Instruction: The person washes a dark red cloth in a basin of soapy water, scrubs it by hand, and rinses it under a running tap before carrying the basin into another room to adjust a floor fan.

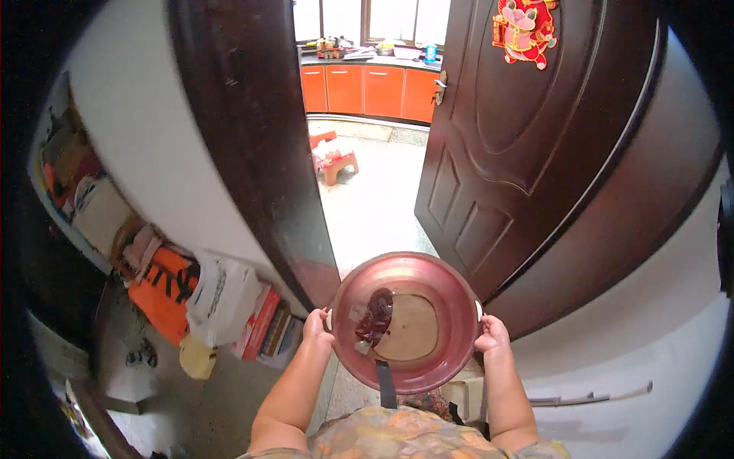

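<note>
Before an open dark brown door point(489, 153), we hold a wide reddish basin point(417, 333) out in front of our waist, clear of the floor point(344, 390) below. Fingers of our left hand point(317, 327) are grasping the pale left handle point(329, 320) at the rim, and those of our right hand point(493, 335) are curled about the pale right handle point(479, 310), so that the basin hangs between both. Inside it, left of the middle, lies a dark red, glossy bundle point(375, 315); we cannot tell what it is, nor whether there is water around it. A black strip point(386, 382) crosses the near side of the basin, close to our patterned top point(397, 436).

Through the doorway, a small orange-red stool point(342, 164) stands on bright flooring with something red and white on it. Farther back, orange cabinets point(382, 90) run below windows, and their surface point(353, 63) carries assorted bottles point(330, 49) and a blue container point(430, 53). On the door we see a silvery handle point(440, 88) and, higher up, a red and gold cartoon figure point(525, 32).

To our left, near the wall, an orange bag point(160, 294) rests beside a white bag point(222, 298), with a red box point(256, 325) next to the white one.
</note>
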Demonstrator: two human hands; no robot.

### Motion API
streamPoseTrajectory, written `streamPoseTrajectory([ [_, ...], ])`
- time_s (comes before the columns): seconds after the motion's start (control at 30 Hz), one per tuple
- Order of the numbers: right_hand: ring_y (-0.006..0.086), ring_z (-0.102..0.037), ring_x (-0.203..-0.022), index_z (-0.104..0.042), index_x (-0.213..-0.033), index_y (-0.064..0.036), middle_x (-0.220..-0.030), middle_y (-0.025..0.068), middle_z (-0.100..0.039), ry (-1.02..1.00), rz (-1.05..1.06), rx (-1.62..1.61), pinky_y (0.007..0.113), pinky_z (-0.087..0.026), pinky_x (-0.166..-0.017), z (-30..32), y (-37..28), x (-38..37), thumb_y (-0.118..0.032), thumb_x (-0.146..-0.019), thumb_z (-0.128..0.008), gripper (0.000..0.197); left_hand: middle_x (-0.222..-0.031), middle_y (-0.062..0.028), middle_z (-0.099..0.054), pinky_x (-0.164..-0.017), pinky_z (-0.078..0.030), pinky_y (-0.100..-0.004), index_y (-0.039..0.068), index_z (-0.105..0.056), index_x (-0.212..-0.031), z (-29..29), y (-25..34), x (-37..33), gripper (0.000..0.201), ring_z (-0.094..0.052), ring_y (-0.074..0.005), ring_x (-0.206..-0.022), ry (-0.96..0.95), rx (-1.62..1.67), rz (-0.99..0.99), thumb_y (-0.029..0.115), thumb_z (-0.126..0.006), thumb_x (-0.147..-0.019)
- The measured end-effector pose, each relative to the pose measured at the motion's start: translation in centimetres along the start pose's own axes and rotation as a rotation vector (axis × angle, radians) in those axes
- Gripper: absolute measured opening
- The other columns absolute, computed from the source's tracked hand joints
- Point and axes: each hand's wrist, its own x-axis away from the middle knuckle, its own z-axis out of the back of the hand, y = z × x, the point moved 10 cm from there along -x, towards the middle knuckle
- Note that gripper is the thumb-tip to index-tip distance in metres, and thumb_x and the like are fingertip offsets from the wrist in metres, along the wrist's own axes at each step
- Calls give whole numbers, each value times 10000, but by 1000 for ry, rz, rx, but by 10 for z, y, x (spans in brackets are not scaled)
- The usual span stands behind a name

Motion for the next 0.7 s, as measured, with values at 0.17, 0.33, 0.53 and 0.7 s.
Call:
streamPoseTrajectory([
  [0.17, 228, -569, -816, -538, -917, -12, -883, 106, -593, -152, 13, 50, 367, -455, -765, -105, -69, -95, -40, -728, -405, 233, -919, -77, -559, -832, -366, -501, 63, -528, -862, -89, 22, -57, 284, -519, -274, -896, 16, -40, 8, 118, -388, -621],
  [0.33, 226, -575, -714, -560, -810, -9, -777, 99, -601, 26, -68, 165, 357, -470, -714, -190, -98, -172, -60, -723, -434, 161, -876, -98, -547, -807, -419, -469, 49, -504, -844, -103, 68, -132, 260, -540, -267, -843, 261, 25, -62, 91, -383, -618],
  [0.53, 263, -563, -753, -557, -756, -3, -804, 133, -585, 63, -83, 265, 396, -450, -731, -258, -140, -316, -83, -734, -429, 153, -825, -121, -577, -783, -427, -473, 45, -529, -788, -188, 119, -245, 231, -557, -291, -804, 43, 84, -51, 126, -391, -620],
  [0.7, 277, -558, -756, -543, -764, 16, -817, 143, -582, 116, -84, 202, 411, -444, -753, -345, -164, -367, -102, -750, -403, 183, -812, -108, -563, -747, -445, -435, 51, -524, -779, -238, 175, -327, 222, -551, -279, -772, 207, 141, -102, 104, -403, -601],
])
